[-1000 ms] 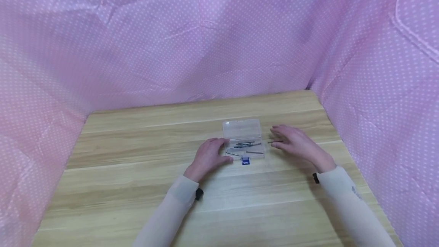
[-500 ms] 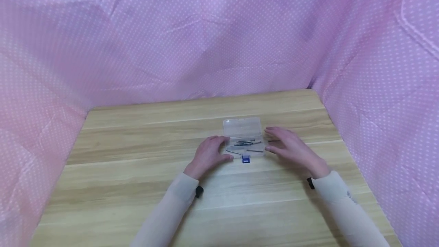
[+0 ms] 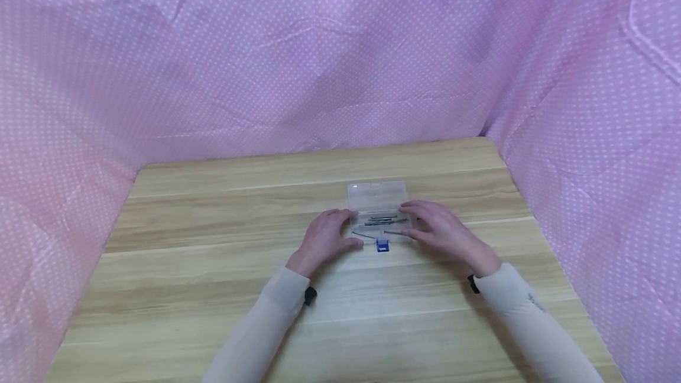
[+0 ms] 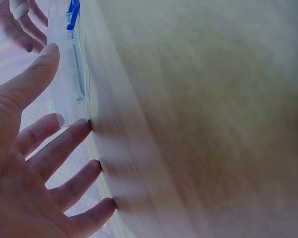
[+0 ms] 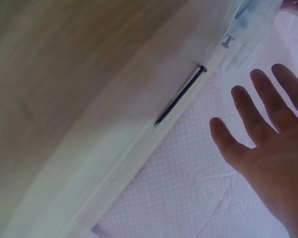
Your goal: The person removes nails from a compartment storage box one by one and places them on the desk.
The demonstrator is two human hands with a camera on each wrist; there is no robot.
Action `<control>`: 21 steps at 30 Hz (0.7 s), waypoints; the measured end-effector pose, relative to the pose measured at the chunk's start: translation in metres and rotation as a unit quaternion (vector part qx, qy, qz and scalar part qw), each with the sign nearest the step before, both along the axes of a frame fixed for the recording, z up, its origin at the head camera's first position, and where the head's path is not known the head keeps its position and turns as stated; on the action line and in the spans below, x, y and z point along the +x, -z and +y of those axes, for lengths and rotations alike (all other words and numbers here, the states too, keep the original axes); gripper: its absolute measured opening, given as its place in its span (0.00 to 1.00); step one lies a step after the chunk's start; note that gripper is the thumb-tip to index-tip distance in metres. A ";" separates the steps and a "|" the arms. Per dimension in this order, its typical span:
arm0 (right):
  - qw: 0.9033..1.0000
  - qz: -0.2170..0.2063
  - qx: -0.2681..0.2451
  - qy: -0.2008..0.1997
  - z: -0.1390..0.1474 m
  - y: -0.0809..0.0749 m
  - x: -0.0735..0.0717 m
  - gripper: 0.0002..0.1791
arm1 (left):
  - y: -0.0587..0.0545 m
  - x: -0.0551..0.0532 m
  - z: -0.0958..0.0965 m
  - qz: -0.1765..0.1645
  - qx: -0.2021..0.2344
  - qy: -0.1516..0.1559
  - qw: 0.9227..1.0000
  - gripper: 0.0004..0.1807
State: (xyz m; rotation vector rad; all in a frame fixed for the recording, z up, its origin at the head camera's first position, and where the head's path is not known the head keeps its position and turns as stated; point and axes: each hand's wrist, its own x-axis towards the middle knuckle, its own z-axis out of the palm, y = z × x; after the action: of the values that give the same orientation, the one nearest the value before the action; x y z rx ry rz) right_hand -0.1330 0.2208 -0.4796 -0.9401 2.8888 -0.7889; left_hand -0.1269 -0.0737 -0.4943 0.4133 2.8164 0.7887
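A clear plastic box (image 3: 376,195) lies with its lid folded back on the table. Several nails (image 3: 379,221) are in its rear compartment, and two single nails (image 3: 363,234) lie in the front part. A blue latch (image 3: 382,246) hangs at its front edge. My left hand (image 3: 324,236) holds the box's left end, thumb at the front and fingers behind. My right hand (image 3: 444,232) spreads over the right end, its fingers apart with nothing between them. One loose nail (image 5: 181,96) lies on the table beneath that hand, mostly hidden in the head view.
The wooden table (image 3: 223,288) carries the box near its middle right. Pink dotted cloth (image 3: 239,75) hangs behind the table and along both sides. A black wrist strap piece (image 3: 310,295) shows at the left cuff.
My right hand has moved left to the right end of the box, and the loose nail stays behind on the table. My left hand keeps its place on the box.
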 end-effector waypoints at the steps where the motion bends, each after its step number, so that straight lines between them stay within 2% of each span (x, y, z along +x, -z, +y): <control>1: 1.000 0.003 0.002 -0.002 -0.002 0.000 0.000 0.27 | 0.000 0.000 0.000 0.000 0.000 0.000 1.000 0.40; 9: 1.000 0.006 0.012 -0.016 -0.017 -0.004 -0.001 0.21 | -0.001 -0.002 -0.002 -0.002 -0.001 0.005 1.000 0.40; 21: 0.998 0.034 0.019 -0.059 -0.027 0.001 -0.005 0.08 | 0.001 -0.003 -0.003 -0.001 0.003 0.005 1.000 0.40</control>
State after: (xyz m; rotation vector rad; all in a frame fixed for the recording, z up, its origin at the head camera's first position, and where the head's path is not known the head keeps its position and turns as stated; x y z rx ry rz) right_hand -0.1377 0.1935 -0.4808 -1.1414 2.8619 -0.7035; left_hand -0.1295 -0.0765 -0.4955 0.4261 2.8096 0.7960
